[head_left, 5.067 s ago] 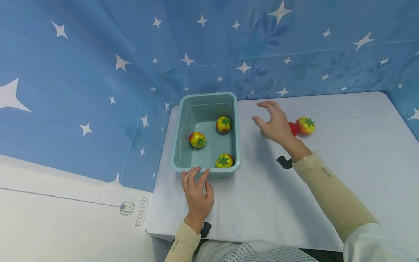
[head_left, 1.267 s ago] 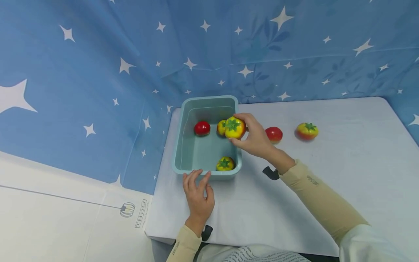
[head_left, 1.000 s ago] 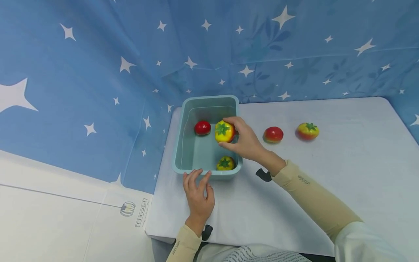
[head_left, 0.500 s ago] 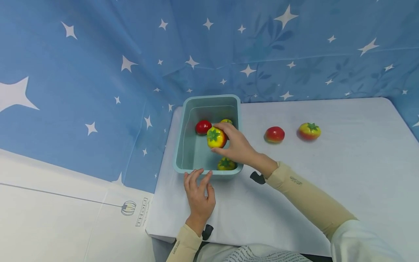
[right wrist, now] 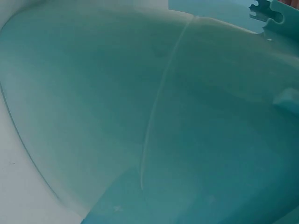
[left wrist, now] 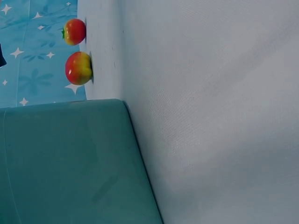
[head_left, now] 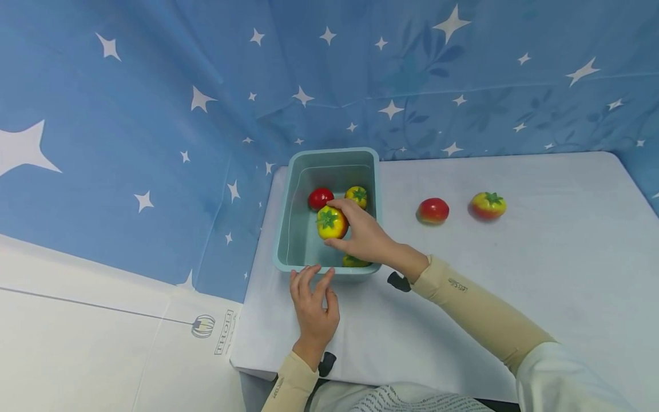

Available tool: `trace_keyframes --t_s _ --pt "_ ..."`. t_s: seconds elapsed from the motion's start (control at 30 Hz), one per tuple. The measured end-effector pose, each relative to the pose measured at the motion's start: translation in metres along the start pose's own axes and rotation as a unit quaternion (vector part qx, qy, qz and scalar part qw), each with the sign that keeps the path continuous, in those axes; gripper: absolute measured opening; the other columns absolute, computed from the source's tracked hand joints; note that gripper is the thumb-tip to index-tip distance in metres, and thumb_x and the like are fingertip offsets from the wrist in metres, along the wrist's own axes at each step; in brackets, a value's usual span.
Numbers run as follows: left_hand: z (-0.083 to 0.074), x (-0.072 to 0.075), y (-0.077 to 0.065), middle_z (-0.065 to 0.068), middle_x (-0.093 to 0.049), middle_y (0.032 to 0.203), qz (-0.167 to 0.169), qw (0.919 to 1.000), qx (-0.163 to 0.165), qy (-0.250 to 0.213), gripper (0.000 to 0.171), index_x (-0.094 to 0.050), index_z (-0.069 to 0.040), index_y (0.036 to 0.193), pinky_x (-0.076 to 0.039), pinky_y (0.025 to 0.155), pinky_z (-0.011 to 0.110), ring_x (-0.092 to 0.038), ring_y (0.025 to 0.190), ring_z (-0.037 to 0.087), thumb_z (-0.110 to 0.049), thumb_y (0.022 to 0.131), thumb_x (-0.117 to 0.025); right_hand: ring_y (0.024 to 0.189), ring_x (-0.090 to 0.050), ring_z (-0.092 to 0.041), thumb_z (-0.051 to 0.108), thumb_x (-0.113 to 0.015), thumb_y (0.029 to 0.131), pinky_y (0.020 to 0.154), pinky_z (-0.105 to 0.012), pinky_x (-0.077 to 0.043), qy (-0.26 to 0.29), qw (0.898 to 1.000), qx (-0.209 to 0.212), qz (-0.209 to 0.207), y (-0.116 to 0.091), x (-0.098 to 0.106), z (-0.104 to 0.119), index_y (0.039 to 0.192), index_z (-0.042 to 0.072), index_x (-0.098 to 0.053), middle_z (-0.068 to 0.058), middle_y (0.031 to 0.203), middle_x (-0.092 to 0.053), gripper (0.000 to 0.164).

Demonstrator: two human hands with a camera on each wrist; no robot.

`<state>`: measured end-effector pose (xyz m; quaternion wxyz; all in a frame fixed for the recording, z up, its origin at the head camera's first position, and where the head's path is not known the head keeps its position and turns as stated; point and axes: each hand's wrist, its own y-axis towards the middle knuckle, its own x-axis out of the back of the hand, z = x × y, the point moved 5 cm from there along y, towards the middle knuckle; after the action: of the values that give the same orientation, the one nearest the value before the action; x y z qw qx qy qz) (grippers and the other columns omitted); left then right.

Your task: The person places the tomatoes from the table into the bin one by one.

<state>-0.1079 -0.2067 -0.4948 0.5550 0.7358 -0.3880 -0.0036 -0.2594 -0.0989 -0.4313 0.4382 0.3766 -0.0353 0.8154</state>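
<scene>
In the head view my right hand holds a yellow-and-red, tomato-like toy fruit with a green leafy top, between thumb and fingers, inside the blue-green bin. Close by in the bin sit a red fruit, a yellow one and another yellow one, partly covered by the right hand. My left hand rests its fingertips at the bin's near rim, fingers loosely bent. The left wrist view has the bin's outer wall; the right wrist view is filled by a blue-green wall. Neither shows a hand.
Right of the bin, a red toy fruit and a yellow-red one lie on the white-covered table. A blue star-patterned curtain hangs along the back and left, close behind the bin.
From the bin's right side, my right hand has carried the toy fruit left and toward me within the bin, uncovering the yellow fruit at the back. The left hand has stayed put.
</scene>
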Motion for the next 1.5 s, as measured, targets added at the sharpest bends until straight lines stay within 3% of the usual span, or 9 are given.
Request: trace_keyframes --t_s 0.3,0.57,0.67,1.0,1.2,1.5 --pt "-0.001 -0.002 0.000 0.016 -0.058 0.120 0.003 1.0000 -0.002 0.001 0.036 -0.070 -0.009 0.113 -0.021 0.111 0.057 -0.046 0.116 0.035 -0.002 0.083 -0.051 0.124 -0.052 -0.024 0.032 -0.078 0.081 0.103 -0.042 -0.044 -0.012 0.999 -0.016 0.034 -0.003 -0.003 0.001 0.146 0.011 -0.039 -0.007 0.144 -0.047 0.079" --pt "0.000 0.001 0.000 0.017 -0.058 0.120 -0.004 1.0000 -0.004 0.005 0.036 -0.071 -0.009 0.112 -0.021 0.111 0.057 -0.047 0.115 0.036 -0.002 0.083 -0.051 0.128 -0.050 -0.019 0.041 -0.075 0.082 0.104 -0.041 -0.044 -0.001 0.995 0.021 0.101 -0.003 -0.011 0.005 0.149 0.014 -0.037 -0.003 0.147 -0.046 0.082" --pt "0.000 0.001 0.001 0.017 -0.058 0.121 -0.001 1.0000 -0.004 0.002 0.036 -0.070 -0.008 0.113 -0.020 0.112 0.057 -0.046 0.116 0.037 -0.002 0.083 -0.051 0.133 -0.046 -0.019 0.045 -0.074 0.082 0.104 -0.044 -0.043 0.003 0.994 0.026 0.104 -0.004 -0.010 0.005 0.152 0.017 -0.035 -0.002 0.151 -0.042 0.084" --pt "-0.001 0.000 0.000 0.018 -0.058 0.120 0.000 1.0000 -0.003 0.001 0.036 -0.070 -0.008 0.113 -0.020 0.112 0.057 -0.046 0.116 0.036 -0.002 0.083 -0.050 0.137 -0.040 -0.023 0.046 -0.073 0.083 0.105 -0.051 -0.040 0.019 0.998 0.026 0.052 -0.005 0.012 -0.004 0.150 0.014 -0.037 -0.003 0.153 -0.038 0.083" --pt "0.000 -0.001 0.001 0.019 -0.058 0.119 0.004 1.0000 0.003 0.000 0.036 -0.070 -0.009 0.113 -0.019 0.112 0.056 -0.046 0.117 0.036 -0.003 0.084 -0.050 0.137 -0.041 -0.024 0.034 -0.075 0.084 0.107 -0.052 -0.037 0.034 0.999 0.015 -0.018 -0.005 0.042 -0.020 0.146 0.015 -0.043 -0.005 0.151 -0.041 0.073" --pt "0.000 -0.002 0.000 0.017 -0.057 0.122 0.006 1.0000 0.003 0.001 0.036 -0.069 -0.009 0.114 -0.019 0.113 0.055 -0.045 0.118 0.036 -0.003 0.084 -0.050 0.136 -0.042 -0.026 0.027 -0.072 0.087 0.105 -0.054 -0.040 -0.003 0.994 -0.024 -0.109 -0.008 0.092 -0.060 0.142 0.012 -0.049 -0.006 0.148 -0.044 0.062"
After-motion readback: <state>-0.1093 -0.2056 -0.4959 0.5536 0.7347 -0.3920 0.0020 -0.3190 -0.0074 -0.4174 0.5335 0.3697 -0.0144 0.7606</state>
